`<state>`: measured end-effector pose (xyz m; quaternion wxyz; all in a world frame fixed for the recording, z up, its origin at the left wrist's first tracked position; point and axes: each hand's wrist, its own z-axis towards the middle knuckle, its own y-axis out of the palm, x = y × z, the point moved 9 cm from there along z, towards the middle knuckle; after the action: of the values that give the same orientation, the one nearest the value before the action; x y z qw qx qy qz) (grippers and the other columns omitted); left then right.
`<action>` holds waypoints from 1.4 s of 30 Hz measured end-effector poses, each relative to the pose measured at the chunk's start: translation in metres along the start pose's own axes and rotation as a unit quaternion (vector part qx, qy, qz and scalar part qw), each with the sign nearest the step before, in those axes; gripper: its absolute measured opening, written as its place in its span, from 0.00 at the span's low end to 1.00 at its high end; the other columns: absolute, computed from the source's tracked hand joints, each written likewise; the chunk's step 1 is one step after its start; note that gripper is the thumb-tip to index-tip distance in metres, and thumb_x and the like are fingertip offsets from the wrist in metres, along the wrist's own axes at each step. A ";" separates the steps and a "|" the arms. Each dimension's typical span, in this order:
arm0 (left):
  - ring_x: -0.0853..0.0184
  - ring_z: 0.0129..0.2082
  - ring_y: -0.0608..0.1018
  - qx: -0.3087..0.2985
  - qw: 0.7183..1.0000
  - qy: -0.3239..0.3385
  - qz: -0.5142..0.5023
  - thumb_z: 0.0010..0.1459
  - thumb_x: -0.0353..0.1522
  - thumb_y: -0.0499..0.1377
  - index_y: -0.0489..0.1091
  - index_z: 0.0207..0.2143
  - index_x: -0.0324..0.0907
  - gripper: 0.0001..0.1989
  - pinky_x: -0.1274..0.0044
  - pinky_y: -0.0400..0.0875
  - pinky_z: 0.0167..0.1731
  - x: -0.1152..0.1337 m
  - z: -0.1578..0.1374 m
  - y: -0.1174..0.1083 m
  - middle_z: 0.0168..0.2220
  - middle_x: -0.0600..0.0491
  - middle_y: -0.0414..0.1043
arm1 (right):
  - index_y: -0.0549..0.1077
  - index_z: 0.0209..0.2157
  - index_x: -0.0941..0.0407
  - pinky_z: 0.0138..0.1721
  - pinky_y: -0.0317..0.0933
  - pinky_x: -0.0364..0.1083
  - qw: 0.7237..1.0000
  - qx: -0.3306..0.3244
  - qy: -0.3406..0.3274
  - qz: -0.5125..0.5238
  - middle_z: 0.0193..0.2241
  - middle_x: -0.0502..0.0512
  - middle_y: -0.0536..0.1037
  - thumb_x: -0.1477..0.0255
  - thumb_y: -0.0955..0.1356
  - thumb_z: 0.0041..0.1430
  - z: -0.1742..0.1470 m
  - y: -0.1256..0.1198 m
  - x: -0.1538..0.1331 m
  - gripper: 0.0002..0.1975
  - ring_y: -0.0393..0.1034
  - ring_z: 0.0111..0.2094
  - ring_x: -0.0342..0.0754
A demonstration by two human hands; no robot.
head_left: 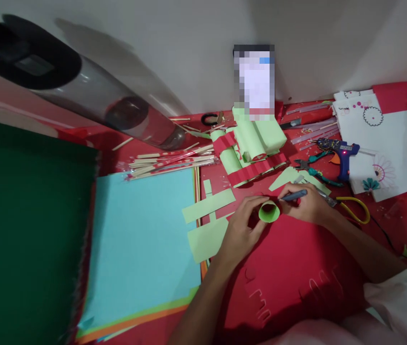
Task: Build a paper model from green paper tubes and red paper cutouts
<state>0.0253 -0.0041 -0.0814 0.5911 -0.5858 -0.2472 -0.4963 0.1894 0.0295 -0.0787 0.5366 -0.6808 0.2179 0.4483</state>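
Note:
My left hand (243,225) grips a small rolled tube of light green paper (269,212) by its side, its round opening tilted up toward me. Close against the tube's right side, my right hand (306,203) pinches a grey-blue pen (294,195), whose tip is hard to make out. Both hands are over a red sheet (289,268) with faint letters on it. Just beyond them stands a model of green paper rolls with red paper bands (248,148). Cut green paper strips (209,206) lie left of my left hand.
A phone (255,79) leans on the wall behind the model. To the right are a blue glue gun (343,153), teal-handled pliers (318,167), yellow-handled scissors (354,211) and patterned white sheets (390,143). Left lie blue paper (146,239), wooden sticks (167,160) and a clear bottle (117,105).

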 end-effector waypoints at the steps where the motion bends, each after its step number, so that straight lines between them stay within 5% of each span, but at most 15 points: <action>1: 0.57 0.51 0.82 0.000 1.000 -0.002 -0.001 0.65 0.31 0.66 0.72 0.54 0.47 0.16 0.65 0.79 0.50 -0.001 0.000 0.000 0.51 0.47 0.79 | 0.73 0.30 0.54 0.29 0.57 0.41 1.000 -0.003 0.002 0.005 0.22 0.46 0.75 0.72 0.71 0.57 0.000 0.001 0.000 0.03 0.65 0.24 0.43; 42: 0.63 0.36 0.79 0.027 0.998 -0.043 -0.040 0.64 0.39 0.67 0.75 0.47 0.44 0.13 0.71 0.76 0.36 -0.011 0.006 0.003 0.41 0.48 0.79 | 0.76 0.31 0.54 0.30 0.56 0.44 0.999 -0.021 -0.010 -0.035 0.20 0.46 0.73 0.73 0.70 0.57 0.002 0.000 -0.002 0.01 0.64 0.24 0.44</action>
<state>0.0254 0.0041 -0.0915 0.5749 -0.5803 -0.3090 -0.4872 0.1873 0.0311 -0.0766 0.5396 -0.6947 0.1791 0.4406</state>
